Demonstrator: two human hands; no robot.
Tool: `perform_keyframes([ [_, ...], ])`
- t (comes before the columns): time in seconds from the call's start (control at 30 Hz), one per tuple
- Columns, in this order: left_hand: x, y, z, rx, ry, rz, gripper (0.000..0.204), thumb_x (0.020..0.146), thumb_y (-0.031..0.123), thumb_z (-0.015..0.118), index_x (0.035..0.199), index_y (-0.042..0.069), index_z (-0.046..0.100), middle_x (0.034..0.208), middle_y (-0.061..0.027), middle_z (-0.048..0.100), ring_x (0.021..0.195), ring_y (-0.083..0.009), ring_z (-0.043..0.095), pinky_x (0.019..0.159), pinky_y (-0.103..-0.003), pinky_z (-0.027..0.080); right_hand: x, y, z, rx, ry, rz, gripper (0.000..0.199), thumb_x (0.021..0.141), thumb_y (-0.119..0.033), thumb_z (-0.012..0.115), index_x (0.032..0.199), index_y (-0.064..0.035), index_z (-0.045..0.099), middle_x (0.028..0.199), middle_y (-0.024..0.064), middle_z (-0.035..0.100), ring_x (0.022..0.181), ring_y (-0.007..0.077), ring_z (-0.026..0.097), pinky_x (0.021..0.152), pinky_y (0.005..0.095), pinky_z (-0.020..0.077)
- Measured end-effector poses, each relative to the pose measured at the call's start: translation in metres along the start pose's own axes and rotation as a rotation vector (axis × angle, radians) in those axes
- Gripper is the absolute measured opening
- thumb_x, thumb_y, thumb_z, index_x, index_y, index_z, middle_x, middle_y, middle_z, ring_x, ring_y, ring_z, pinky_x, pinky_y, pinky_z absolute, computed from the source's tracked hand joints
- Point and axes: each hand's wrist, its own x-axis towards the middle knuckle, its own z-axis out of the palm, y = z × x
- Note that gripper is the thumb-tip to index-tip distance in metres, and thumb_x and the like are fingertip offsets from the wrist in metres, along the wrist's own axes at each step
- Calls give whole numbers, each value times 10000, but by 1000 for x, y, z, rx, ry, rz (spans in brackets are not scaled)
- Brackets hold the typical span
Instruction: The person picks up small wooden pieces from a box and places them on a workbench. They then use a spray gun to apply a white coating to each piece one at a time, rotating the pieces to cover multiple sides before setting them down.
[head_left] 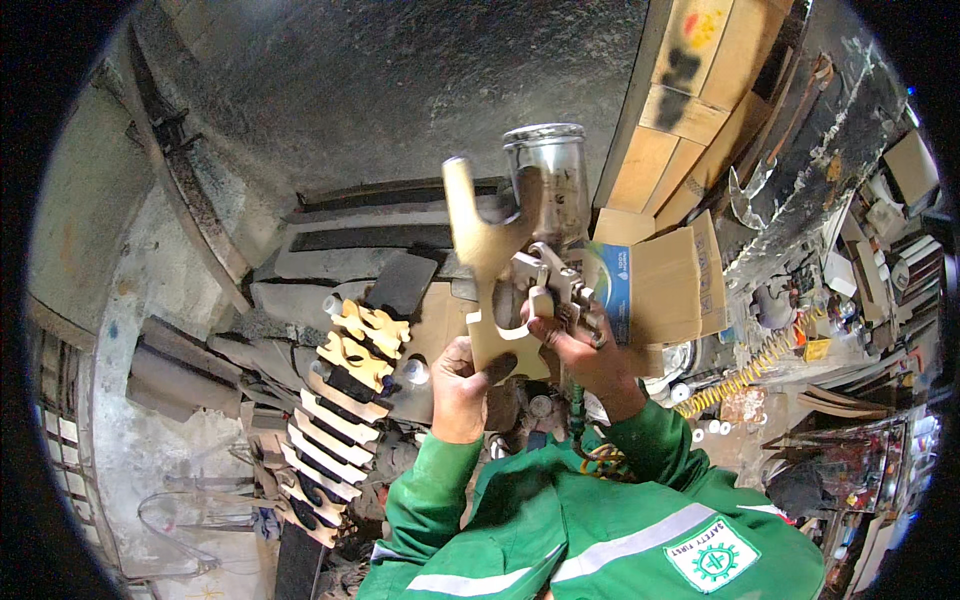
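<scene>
Between the thumb and fingers of my left hand (460, 390) is a flat, pale yellowish wooden piece (482, 240), tilted upright, with a forked upper end and a rounded cutout lower down. One prong of the fork looks dark. My right hand (592, 355) is wrapped round a metal spray gun (562, 290), right beside the piece. On top of the gun sits a clear or shiny cup (550, 190) with a lid. A green hose (577, 405) runs down from the gun's handle. The gun partly covers the piece's right side.
To the left, a rack holds several cut wooden pieces (330, 440), with yellowish ones (365, 340) at its far end. An open cardboard box (670, 290) stands beyond my right hand. A coiled yellow hose (745, 385) stretches to the right. A dark wall (400, 90) rises behind.
</scene>
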Motion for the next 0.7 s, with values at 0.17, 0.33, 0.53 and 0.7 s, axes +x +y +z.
perform_keyframes([
  [0.17, 20, 49, 14, 118, 19, 205, 414, 784, -55, 575, 1184, -27, 476, 1087, -100, 609, 972, -143, 583, 851, -257, 455, -1, -1, 11, 22, 52, -5, 336, 801, -10, 636, 1117, -10, 523, 986, 71, 619, 894, 145, 577, 831, 293, 450],
  [0.33, 46, 114, 17, 341, -81, 225, 259, 770, -20, 658, 1021, -41, 600, 900, -73, 667, 773, -87, 617, 728, -214, 483, -4, 7, 12, -150, -41, 124, 410, 816, -57, 631, 1196, -3, 487, 1053, 96, 603, 914, 151, 582, 903, 307, 411],
  [0.53, 52, 181, -18, 1321, -122, 510, 211, 672, -11, 722, 842, 14, 599, 765, -26, 645, 685, -83, 598, 665, -238, 485, -23, -15, 3, 117, 33, 374, 325, 957, -323, 434, 1013, -42, 585, 859, 56, 638, 735, 125, 580, 711, 286, 474],
  [0.7, 57, 219, -75, 1816, -219, 998, 287, 605, -46, 660, 867, 34, 574, 919, -78, 661, 926, -289, 626, 910, -390, 457, -27, -47, 3, -149, 111, 314, 417, 967, -353, 387, 1089, 7, 558, 943, 96, 620, 866, 176, 603, 843, 320, 467],
])
